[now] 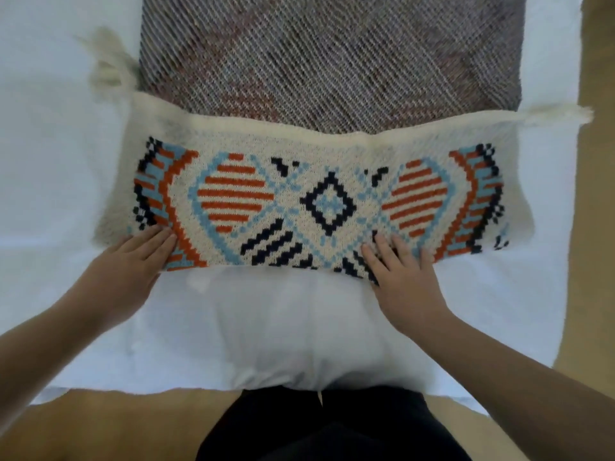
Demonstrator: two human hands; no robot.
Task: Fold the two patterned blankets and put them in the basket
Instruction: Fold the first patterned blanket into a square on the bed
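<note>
Blanket (312,197) lies on white sheet (50,161), near part folded over, reverse side visible far. Left hand (133,261) and right hand (404,272) press near edge, fingers straight, slightly apart. Judged: first blanket partly folded; further folds, second blanket, basket (unseen) remain.

You're looking down at a bed covered by a white sheet (50,144).
On the sheet lies one patterned blanket (316,194), its near part turned over so the cream, orange, blue and navy face shows while the far part shows its muted striped reverse; cream tassels (106,68) rest on the sheet at two corners.
</note>
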